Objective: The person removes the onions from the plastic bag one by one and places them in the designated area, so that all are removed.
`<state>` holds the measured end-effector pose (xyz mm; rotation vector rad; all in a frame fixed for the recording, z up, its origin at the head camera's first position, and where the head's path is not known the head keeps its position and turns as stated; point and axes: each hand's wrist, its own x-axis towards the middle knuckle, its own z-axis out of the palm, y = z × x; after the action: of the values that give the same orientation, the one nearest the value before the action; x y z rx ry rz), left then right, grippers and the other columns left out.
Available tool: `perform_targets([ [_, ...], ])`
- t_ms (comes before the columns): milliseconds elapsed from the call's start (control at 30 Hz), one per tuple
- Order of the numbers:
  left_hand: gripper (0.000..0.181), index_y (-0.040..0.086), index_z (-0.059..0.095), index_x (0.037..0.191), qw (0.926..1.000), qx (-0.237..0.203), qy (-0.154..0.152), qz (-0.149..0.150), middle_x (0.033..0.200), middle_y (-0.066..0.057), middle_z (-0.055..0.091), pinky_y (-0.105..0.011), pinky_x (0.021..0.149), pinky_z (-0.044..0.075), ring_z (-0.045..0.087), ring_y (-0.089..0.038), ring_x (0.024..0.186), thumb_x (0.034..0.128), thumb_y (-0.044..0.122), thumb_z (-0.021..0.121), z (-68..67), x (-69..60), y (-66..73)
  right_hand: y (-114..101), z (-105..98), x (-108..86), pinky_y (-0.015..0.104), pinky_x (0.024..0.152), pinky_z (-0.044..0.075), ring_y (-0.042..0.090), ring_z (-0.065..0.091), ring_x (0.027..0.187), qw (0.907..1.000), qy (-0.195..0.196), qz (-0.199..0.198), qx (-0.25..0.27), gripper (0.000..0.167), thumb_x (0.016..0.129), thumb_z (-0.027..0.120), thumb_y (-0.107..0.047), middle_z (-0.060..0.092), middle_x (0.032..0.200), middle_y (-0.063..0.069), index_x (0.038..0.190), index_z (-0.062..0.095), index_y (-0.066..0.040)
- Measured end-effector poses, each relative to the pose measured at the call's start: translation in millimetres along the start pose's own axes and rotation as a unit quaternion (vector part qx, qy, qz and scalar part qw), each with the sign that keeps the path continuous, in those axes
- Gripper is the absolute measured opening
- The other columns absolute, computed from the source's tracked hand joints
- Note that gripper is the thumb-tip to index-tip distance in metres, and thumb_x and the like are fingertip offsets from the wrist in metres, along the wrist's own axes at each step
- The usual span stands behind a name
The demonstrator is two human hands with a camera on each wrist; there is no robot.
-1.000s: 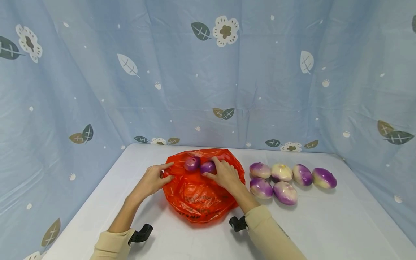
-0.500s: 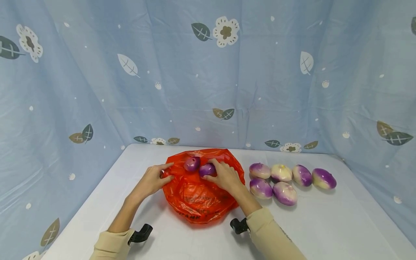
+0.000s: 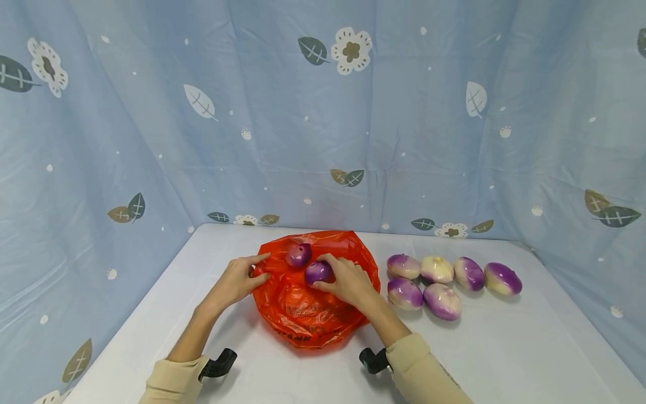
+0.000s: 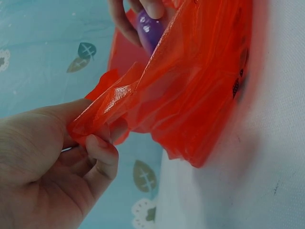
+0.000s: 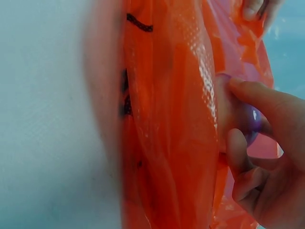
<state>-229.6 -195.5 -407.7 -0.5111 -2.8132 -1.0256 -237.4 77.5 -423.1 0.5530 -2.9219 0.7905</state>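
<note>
A red plastic bag [image 3: 323,314] with dark printing stands on the table, its mouth spread wide. My left hand [image 3: 241,279] pinches the bag's left rim; the left wrist view shows the red film [image 4: 116,95] between thumb and fingers. Over the bag's mouth my right hand [image 3: 350,280] grips a glossy purple onion [image 3: 318,273] between thumb and fingers. The right wrist view shows this onion [image 5: 250,119] partly behind the bag's wall. Another purple onion [image 3: 299,255] lies in the bag just behind and left of the held one. The bag's bottom is hidden.
To the right of the bag several purple-and-white onions [image 3: 442,301] lie in two rows on the white table [image 3: 535,342]. A blue patterned curtain [image 3: 282,112] encloses the back and sides. Black wrist mounts [image 3: 373,361] hang under both forearms.
My right hand has shifted the held onion slightly left and toward me inside the bag's mouth, away from the other onion. The left hand keeps its place on the rim.
</note>
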Motion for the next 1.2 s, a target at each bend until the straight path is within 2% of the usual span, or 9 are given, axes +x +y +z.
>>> perform_targets([
  [233, 0.048, -0.002, 0.058, 0.133, 1.0, 0.002, 0.0, 0.002, 0.058, 0.0, 0.047, -0.022, 0.045, 0.042, 0.045, -0.012, 0.051, 0.0873, 0.009, 0.069, 0.2, -0.3, -0.1, -4, -2, -6.0, 0.054, 0.09, 0.054, 0.031, 0.062, 0.114, 1.0, -0.002, -0.01, -0.001, 0.059, 0.081, 0.075, -0.048, 0.064, 0.125, 0.008, 0.132, 0.054, -0.029],
  [533, 0.048, -0.002, 0.058, 0.133, 1.0, -0.001, 0.0, 0.001, 0.058, 0.001, 0.047, -0.022, 0.045, 0.041, 0.045, -0.011, 0.051, 0.0873, 0.008, 0.068, -0.4, -0.6, -0.1, -4, -9, -18.4, 0.053, 0.086, 0.055, 0.032, 0.064, 0.111, 0.9994, 0.023, -0.024, 0.006, 0.057, 0.081, 0.076, -0.049, 0.066, 0.124, 0.007, 0.131, 0.055, -0.03],
  [767, 0.047, -0.002, 0.059, 0.132, 1.0, 0.0, 0.002, 0.002, 0.057, 0.001, 0.047, -0.022, 0.045, 0.041, 0.045, -0.011, 0.051, 0.0873, 0.009, 0.069, -0.4, -0.1, -0.6, -2, -17, -27.8, 0.053, 0.09, 0.054, 0.031, 0.063, 0.115, 0.9988, 0.029, -0.028, 0.026, 0.058, 0.081, 0.076, -0.046, 0.065, 0.127, 0.006, 0.132, 0.055, -0.03],
  [1200, 0.048, -0.002, 0.058, 0.133, 1.0, -0.007, 0.002, 0.004, 0.057, 0.0, 0.047, -0.022, 0.044, 0.04, 0.044, -0.01, 0.05, 0.0873, 0.007, 0.069, 0.3, -0.3, -2.9, 7, -26, -42.9, 0.052, 0.096, 0.051, 0.029, 0.063, 0.116, 0.998, 0.053, -0.032, 0.015, 0.059, 0.08, 0.077, -0.047, 0.066, 0.127, 0.0, 0.133, 0.054, -0.032],
])
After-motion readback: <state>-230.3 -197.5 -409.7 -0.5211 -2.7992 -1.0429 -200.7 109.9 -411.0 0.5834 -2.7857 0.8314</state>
